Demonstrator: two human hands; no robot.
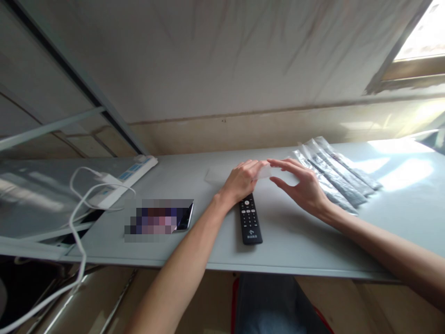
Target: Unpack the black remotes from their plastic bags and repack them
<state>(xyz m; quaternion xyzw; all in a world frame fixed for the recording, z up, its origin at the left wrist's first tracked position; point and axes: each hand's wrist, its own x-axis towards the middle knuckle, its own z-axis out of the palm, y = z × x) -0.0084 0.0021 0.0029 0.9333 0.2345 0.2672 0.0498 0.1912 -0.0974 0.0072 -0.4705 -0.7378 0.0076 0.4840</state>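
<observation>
My left hand (240, 180) rests on the grey table (295, 236), fingers curled around the end of a clear plastic bag (217, 175) that lies flat toward the wall. My right hand (301, 186) hovers just to the right, fingers apart, its fingertips touching the same bag's edge near the left hand. A black remote control (250, 219) lies on the table directly below my left hand, its top end partly hidden under the wrist. Several remotes packed in clear bags (335, 178) lie fanned out behind my right hand.
A phone (183, 217) lies left of the remote. A white power strip (128, 178) with white cables (78, 222) sits at the table's left end. A wall runs along the table's far side. A bright window (420, 37) is at top right.
</observation>
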